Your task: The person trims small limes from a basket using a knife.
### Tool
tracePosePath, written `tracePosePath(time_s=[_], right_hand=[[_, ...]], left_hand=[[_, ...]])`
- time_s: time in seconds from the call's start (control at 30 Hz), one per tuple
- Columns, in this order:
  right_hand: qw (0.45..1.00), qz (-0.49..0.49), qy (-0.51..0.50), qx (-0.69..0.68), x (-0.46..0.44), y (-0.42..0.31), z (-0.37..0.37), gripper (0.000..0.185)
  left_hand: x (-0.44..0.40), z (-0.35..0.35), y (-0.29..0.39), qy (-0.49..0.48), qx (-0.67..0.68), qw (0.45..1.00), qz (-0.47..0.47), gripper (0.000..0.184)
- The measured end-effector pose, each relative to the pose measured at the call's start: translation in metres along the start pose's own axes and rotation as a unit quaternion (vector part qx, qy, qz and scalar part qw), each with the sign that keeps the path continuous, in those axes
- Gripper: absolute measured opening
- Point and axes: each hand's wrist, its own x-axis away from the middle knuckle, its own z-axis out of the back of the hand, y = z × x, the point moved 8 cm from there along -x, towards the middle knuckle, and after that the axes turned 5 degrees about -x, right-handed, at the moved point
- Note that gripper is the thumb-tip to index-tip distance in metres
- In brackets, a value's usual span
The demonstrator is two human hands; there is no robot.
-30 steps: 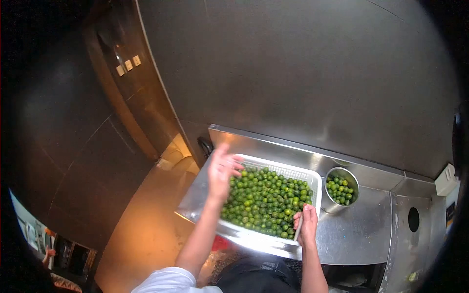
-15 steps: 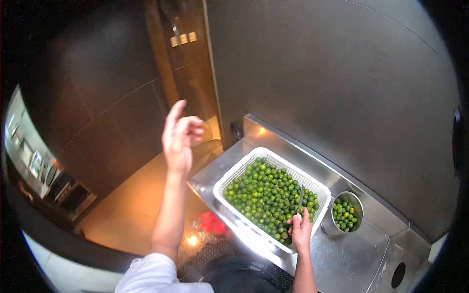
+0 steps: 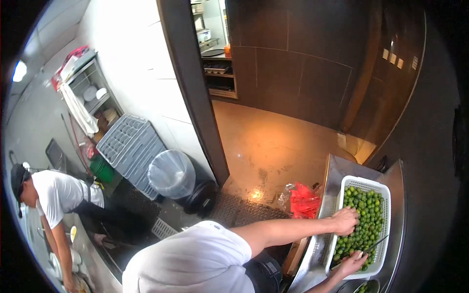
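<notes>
A white perforated basket full of small green limes rests on the steel counter. My left hand reaches over the basket's near edge, its fingers curled down at the limes; whatever they hold is hidden. Lower down, my right hand is closed around the handle of a knife, whose blade points up and to the right above the fruit. Partly cut off at the bottom edge, a metal container with a few limes showing stands beside the basket.
Red plastic bags lie left of the counter. At far left, a co-worker in a white shirt bends over a work surface. A lined bin, stacked grey racks and a dark door post stand between.
The view has swung left, bringing the co-worker and racks into sight. My left hand has come down from the air onto the limes. The right hand still holds the knife over the basket.
</notes>
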Motion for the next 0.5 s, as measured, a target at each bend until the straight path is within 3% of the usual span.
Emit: tracePosePath(time_s=[0.13, 0.3, 0.4, 0.5], right_hand=[[0.997, -0.019, -0.055, -0.052, -0.006, 0.012, 0.002, 0.053], [0.989, -0.045, -0.086, -0.116, 0.001, 0.009, -0.005, 0.053], [0.991, -0.055, -0.069, -0.103, 0.015, -0.011, -0.005, 0.046], [0.988, -0.061, -0.093, -0.11, 0.009, -0.001, -0.006, 0.052]], left_hand=[[-0.001, -0.006, 0.01, 0.054, -0.003, 0.998, -0.007, 0.023], [-0.005, -0.002, 0.012, -0.005, 0.045, 0.999, -0.03, 0.022], [-0.006, -0.005, 0.011, 0.043, -0.009, 0.999, -0.001, 0.02], [-0.008, -0.013, 0.01, 0.023, -0.031, 0.999, -0.008, 0.021]])
